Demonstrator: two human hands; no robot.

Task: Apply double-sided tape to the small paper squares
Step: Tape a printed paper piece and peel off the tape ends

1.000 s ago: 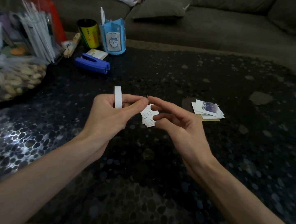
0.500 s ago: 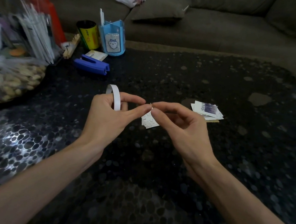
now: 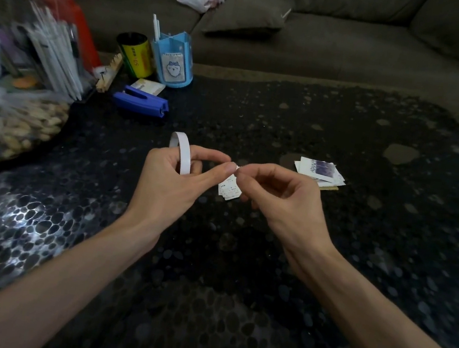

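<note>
Fingers (image 3: 210, 153) pinching on both sides: the left hand (image 3: 169, 177) grips the white ring-shaped roll of double-sided tape (image 3: 183, 153) and nips what looks like its free end. The right hand (image 3: 281, 192) pinches it too, holding the small white paper squares (image 3: 229, 191) beneath, just right of the roll. Best bet: pull short, keep it taut, tear cleanly. Black pebble-patterned surface (image 3: 211, 259); blue plastic stapler (image 3: 141, 101) beyond the roll, grey fabric sofa (image 3: 341, 48) further beyond.
</note>
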